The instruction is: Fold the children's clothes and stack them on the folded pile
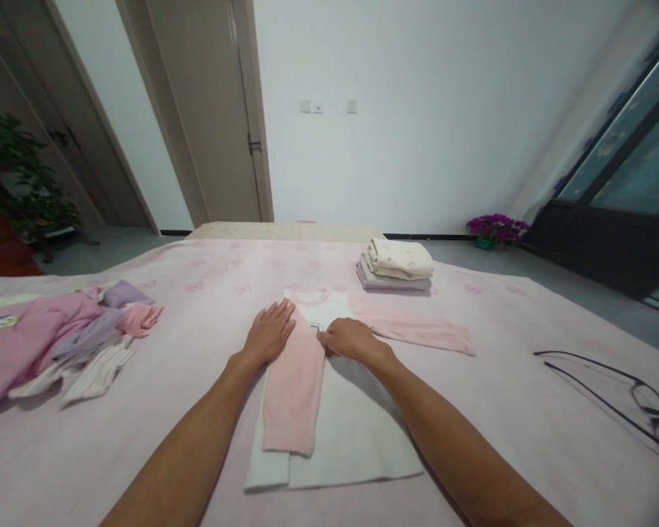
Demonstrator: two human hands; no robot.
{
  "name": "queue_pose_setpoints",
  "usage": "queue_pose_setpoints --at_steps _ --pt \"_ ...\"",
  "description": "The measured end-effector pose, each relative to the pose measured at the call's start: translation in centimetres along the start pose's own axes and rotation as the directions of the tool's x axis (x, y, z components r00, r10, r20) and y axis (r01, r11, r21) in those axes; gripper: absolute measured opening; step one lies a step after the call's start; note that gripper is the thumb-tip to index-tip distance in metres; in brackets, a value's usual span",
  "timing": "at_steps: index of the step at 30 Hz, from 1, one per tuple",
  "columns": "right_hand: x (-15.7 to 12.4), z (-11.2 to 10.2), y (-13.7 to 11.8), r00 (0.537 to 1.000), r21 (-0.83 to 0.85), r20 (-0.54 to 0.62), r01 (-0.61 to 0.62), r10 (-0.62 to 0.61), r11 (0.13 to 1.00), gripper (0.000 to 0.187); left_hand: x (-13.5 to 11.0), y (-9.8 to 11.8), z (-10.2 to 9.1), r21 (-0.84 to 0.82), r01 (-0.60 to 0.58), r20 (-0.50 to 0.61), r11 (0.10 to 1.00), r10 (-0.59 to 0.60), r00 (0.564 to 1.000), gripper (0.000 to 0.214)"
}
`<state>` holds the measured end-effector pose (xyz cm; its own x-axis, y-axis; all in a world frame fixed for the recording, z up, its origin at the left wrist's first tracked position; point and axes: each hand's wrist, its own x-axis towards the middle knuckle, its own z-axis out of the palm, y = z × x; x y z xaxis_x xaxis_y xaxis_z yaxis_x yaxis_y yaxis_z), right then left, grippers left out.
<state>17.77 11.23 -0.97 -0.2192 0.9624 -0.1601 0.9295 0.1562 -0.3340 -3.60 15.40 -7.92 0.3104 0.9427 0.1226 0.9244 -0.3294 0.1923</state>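
A white long-sleeved shirt [362, 439] with pink sleeves lies spread in front of me, its collar away from me. One pink sleeve [292, 402] is folded down over the body, while the other sleeve [422, 328] stretches out to the right. My left hand [270, 331] rests flat at the left shoulder, fingers extended onto the folded sleeve's top. Curled fingers and thumb of my right hand [348, 337] close on the shirt's chest beside that sleeve's inner edge; the cloth between them is mostly hidden. A small dark print shows partly near the right thumb.
Folded clothes [396, 265] form a neat stack at the back right. Loose pink, purple and striped clothes [60, 333] lie heaped at the left. Black-framed glasses [609, 395] sit at the right on the pink patterned cloth [198, 271] covering the surface.
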Motion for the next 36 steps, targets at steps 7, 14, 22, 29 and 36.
queue_pose_setpoints --at_steps 7,14,22,29,36 --pt "-0.4 2.0 -0.9 0.892 -0.135 -0.267 0.341 -0.365 0.93 0.025 0.0 0.1 0.1 0.013 -0.006 -0.018 1.0 0.006 1.0 0.057" --pt "-0.2 1.8 -0.3 0.98 -0.028 -0.177 0.09 -0.093 0.996 0.022 -0.5 0.4 -0.4 0.028 0.037 -0.108 0.999 -0.034 0.994 0.056" --pt "-0.3 1.7 -1.3 0.986 0.086 -0.165 0.028 -0.013 0.996 0.014 -2.8 2.5 -4.1 -0.374 0.081 -0.245 0.924 -0.183 0.952 0.041" --pt "-0.2 2.9 -2.1 0.995 0.693 -0.026 0.089 -0.098 0.715 0.017 -2.5 3.6 -4.6 -0.587 0.157 0.076 0.794 -0.138 0.987 0.049" --pt "-0.5 1.9 -1.9 0.966 0.849 0.137 -0.001 -0.218 0.528 0.025 -2.5 1.8 -5.1 -0.729 0.326 0.305 0.602 -0.141 0.942 0.018"
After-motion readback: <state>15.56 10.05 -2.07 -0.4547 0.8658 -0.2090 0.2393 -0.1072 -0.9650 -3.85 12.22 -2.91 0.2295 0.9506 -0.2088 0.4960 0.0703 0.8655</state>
